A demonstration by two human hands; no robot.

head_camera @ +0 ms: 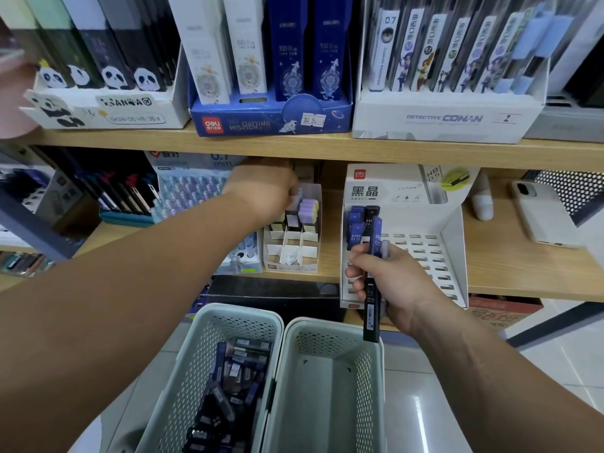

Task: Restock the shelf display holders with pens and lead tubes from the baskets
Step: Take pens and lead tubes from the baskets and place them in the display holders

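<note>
Right hand (389, 279) gripping HB 0.5 lead tubes (372, 318) at deli holder (452, 233), left hand (264, 194) grasp unclear.

A single wide-angle camera rides on the person's head, facing forward and tilted down at a wooden shelf unit (327, 148) from close by, so that the upper board bows across the top third of the frame. Both forearms enter from the bottom corners, with the left hand (264, 197) and the right hand (389, 282) at mid-frame by the lower shelf. The left basket (183, 371) and right basket (327, 387) lie nearest the lens at bottom centre, seen from above.
</note>
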